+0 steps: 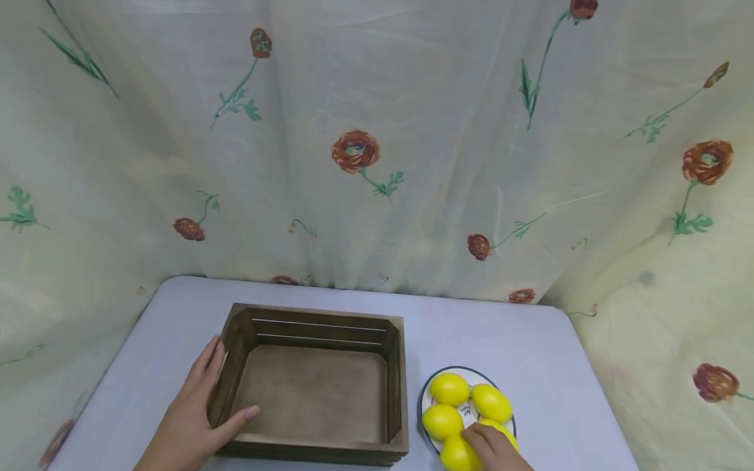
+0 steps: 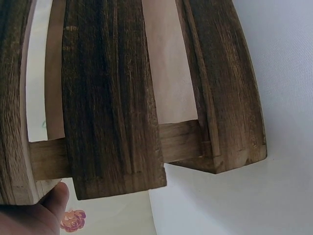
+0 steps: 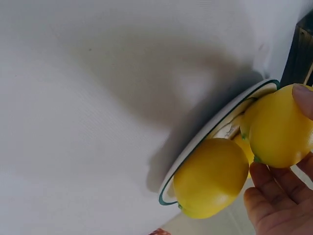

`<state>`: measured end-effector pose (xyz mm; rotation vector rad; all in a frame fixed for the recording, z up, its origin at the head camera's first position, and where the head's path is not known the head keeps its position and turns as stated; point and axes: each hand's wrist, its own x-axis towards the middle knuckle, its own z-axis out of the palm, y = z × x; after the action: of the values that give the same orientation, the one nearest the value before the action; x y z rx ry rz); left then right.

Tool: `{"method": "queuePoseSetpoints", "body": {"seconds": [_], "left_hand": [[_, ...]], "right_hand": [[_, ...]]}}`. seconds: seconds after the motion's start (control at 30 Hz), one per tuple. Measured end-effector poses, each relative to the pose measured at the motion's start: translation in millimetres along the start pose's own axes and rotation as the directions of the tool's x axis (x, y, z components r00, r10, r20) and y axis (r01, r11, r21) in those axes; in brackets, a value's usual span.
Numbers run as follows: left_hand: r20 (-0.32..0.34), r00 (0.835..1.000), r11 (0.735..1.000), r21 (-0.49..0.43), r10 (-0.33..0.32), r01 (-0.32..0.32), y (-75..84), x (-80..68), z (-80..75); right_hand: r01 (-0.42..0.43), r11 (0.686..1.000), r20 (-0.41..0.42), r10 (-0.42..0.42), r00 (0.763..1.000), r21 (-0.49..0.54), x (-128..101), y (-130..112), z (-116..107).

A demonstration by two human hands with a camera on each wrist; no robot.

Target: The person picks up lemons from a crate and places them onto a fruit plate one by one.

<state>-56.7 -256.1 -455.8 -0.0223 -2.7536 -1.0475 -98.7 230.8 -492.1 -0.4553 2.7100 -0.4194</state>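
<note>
A brown slatted wooden crate (image 1: 318,453) stands on the table, its inside bare. My left hand (image 1: 191,412) holds its front left corner, fingers along the outer left side and thumb over the rim. In the left wrist view, part of that hand (image 2: 36,215) shows beside the slat ends. To the crate's right, a white plate (image 1: 481,378) with a dark rim bears several yellow lemons (image 1: 449,390). My right hand (image 1: 497,451) reaches over the plate's front; in the right wrist view it grips a lemon (image 3: 279,132) between thumb and fingers. Another lemon (image 3: 210,176) lies beside it.
A white cloth covers the table (image 1: 477,327). Behind and at both sides hangs a pale curtain (image 1: 412,216) printed with flowers. A narrow strip of table separates the crate from the plate.
</note>
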Motion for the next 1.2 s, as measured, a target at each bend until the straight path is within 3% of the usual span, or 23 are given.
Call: {"method": "queuePoseSetpoints", "body": {"seconds": [0.23, 0.4, 0.57, 0.7, 0.97, 1.2], "left_hand": [[0.005, 1.000, 1.000, 0.023, -0.006, 0.006, -0.8, 1.5, 0.5], [0.006, 1.000, 1.000, 0.018, -0.015, 0.015, -0.1, 1.0, 1.1], [0.036, 0.998, 0.999, 0.029, -0.046, 0.045, 3.2, 1.3, -0.2], [0.047, 0.998, 0.998, 0.039, -0.052, 0.051, 4.0, 2.1, -1.8], [0.063, 0.996, 0.998, 0.032, -0.061, 0.059, 5.4, 2.0, -2.9], [0.072, 0.995, 0.997, 0.042, -0.070, 0.067, 5.8, 1.5, -3.7]], "right_hand": [[0.120, 0.984, -0.062, -0.129, 0.990, -0.130, 0.2, -0.7, 1.0], [0.121, 0.968, -0.103, -0.146, 0.984, -0.222, -0.3, -2.0, 4.2], [0.128, 0.963, -0.198, -0.177, 0.964, -0.237, 0.1, -0.6, 9.4], [0.141, 0.958, -0.215, -0.196, 0.957, -0.250, 2.8, 0.1, 11.5], [0.107, 0.967, -0.183, -0.152, 0.971, -0.231, 3.1, -5.4, 8.0], [0.053, 0.995, -0.260, -0.074, 0.963, -0.090, 2.4, -8.3, -6.5]]}}
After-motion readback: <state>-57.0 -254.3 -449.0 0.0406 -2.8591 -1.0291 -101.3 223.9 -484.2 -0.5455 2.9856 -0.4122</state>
